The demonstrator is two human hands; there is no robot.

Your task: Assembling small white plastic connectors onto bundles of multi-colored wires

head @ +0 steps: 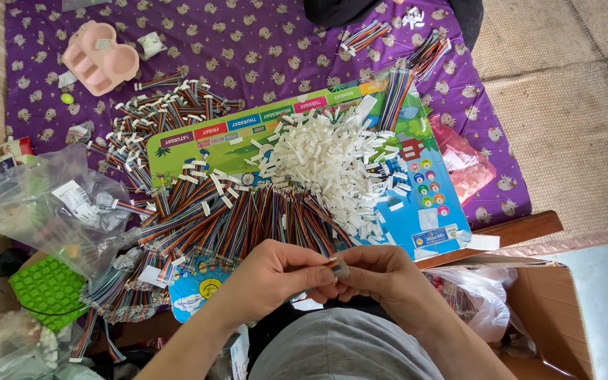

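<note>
Both hands are brought together at the near edge of the colourful board [416, 211]. A small grey-white connector piece [339, 267] is pinched between the fingertips of the left hand [276, 271] and the right hand [381, 274], with the fingers of each curled closed around it; whether a ribbon end is already seated in it cannot be told.

Just beyond the hands, a fan of multicoloured ribbon cables [248, 218] is spread across the near part of the board, and a heap of white connector housings [332, 162] is piled at its middle. More finished cable bundles [163, 112] are laid past the board's far left corner on the purple patterned cloth [262, 42]. A clear plastic bag [58, 204] is set off the left edge, and a cardboard box [550, 309] stands at the near right.

For a clean fit, the piece is probably best held square between the fingertips, close to the body, and pressed evenly rather than at a slant.
</note>
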